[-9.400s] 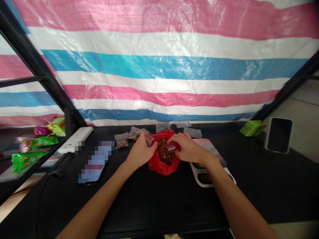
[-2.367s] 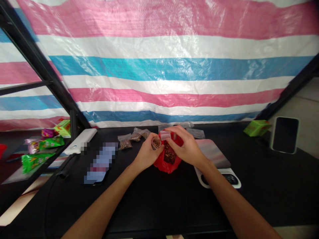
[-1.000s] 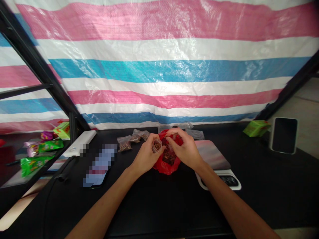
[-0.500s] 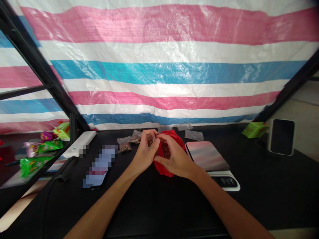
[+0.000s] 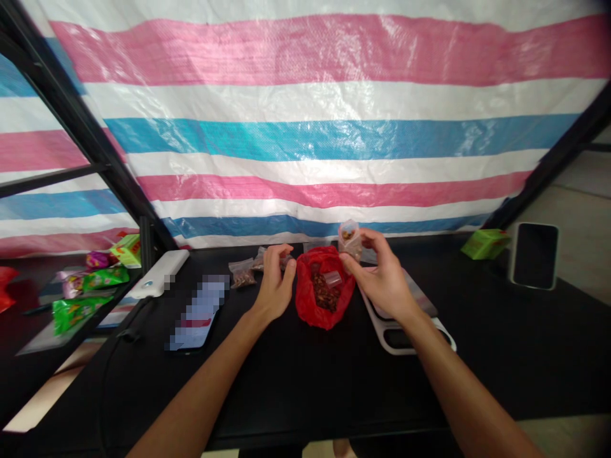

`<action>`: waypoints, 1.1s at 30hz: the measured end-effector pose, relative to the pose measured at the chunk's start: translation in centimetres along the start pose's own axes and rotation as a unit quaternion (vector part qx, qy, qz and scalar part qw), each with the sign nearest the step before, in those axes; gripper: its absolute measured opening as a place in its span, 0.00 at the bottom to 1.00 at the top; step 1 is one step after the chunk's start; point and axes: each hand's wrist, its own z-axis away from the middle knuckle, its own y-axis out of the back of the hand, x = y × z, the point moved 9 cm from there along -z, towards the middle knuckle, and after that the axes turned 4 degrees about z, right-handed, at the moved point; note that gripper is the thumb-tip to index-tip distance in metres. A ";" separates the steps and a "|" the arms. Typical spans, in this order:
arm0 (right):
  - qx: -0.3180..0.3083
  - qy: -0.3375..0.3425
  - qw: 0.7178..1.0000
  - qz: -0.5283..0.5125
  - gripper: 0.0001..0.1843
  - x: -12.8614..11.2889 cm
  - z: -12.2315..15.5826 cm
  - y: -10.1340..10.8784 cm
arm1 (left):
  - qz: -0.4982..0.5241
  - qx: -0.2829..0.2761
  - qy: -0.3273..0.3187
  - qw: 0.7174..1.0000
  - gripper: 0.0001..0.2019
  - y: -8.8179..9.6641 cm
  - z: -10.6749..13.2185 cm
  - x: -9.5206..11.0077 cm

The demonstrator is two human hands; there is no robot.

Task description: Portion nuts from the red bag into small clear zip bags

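Observation:
In my right hand (image 5: pixel 382 277) is a small clear plastic bag (image 5: pixel 351 240) with brown bits inside. Fingers and thumb pinch it upright, its mouth open, above the far right rim of a red plastic bag (image 5: pixel 300 299). That red bag stands open on the black table, holding dark reddish-brown pieces and a small clear plastic item (image 5: pixel 333 278) whose kind I cannot make out. My left hand (image 5: pixel 275 286) is empty, fingers apart, just left of the red bag. Beyond it lie small filled zip bags (image 5: pixel 242 273), partly hidden by the hand.
A kitchen scale (image 5: pixel 394 340) with a shiny plate sits under my right forearm. Left lie a phone (image 5: pixel 200 312) and a white power bank (image 5: pixel 160 273) with a cable. Further right are a green box (image 5: pixel 484 244) and an upright phone (image 5: pixel 534 256). Colourful snack packets (image 5: pixel 83 312) lie far left.
My hands have parted. The small clear bag, earlier in my left hand, is now in my right, further right and higher. My left hand has opened, and the red bag is uncovered.

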 end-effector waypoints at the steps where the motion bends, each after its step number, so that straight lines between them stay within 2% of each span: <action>1: -0.001 -0.001 0.999 0.043 0.21 1.1 0.3 1.6 | -0.030 -0.009 -0.021 0.999 0.13 -0.1 0.0 0.3; 4: -0.070 -0.006 0.983 0.170 0.22 5.0 2.6 5.2 | -0.080 -0.030 -0.048 0.995 0.09 -0.5 0.0 0.5; 7: -0.160 -0.011 0.953 0.258 0.22 8.4 5.5 6.8 | -0.092 -0.037 -0.053 0.994 0.09 -0.7 -0.2 0.4; 10: -0.168 -0.016 0.942 0.290 0.25 9.3 6.7 7.8 | -0.086 -0.037 -0.057 0.994 0.09 -0.7 -0.2 0.3; 13: -0.139 -0.017 0.955 0.260 0.27 8.7 6.9 8.4 | -0.077 -0.037 -0.049 0.995 0.09 -0.6 -0.2 0.1; 16: -0.035 -0.027 0.967 0.250 0.21 8.8 7.2 10.7 | -0.073 -0.058 -0.046 0.995 0.09 -0.7 -0.3 0.3; 19: 0.065 -0.049 0.944 0.321 0.17 9.7 8.3 13.2 | -0.073 -0.095 -0.049 0.992 0.09 -1.1 -0.2 0.6; 21: 0.106 -0.068 0.927 0.352 0.17 10.3 8.9 14.3 | -0.068 -0.109 -0.045 0.991 0.09 -1.3 -0.2 0.4; 23: 0.120 -0.080 0.925 0.352 0.17 10.7 9.2 14.7 | -0.056 -0.124 -0.035 0.990 0.10 -1.7 0.0 0.1; 26: 0.104 -0.085 0.933 0.335 0.16 10.8 9.1 14.4 | -0.039 -0.166 -0.018 0.985 0.17 -2.6 0.5 -0.3; 30: 0.101 -0.082 0.940 0.314 0.16 10.8 9.1 14.2 | -0.018 -0.234 0.026 0.972 0.15 -3.8 1.2 -0.6; 33: 0.099 -0.086 0.942 0.308 0.16 11.1 9.2 14.1 | 0.016 -0.251 0.066 0.966 0.18 -4.0 1.4 -0.7</action>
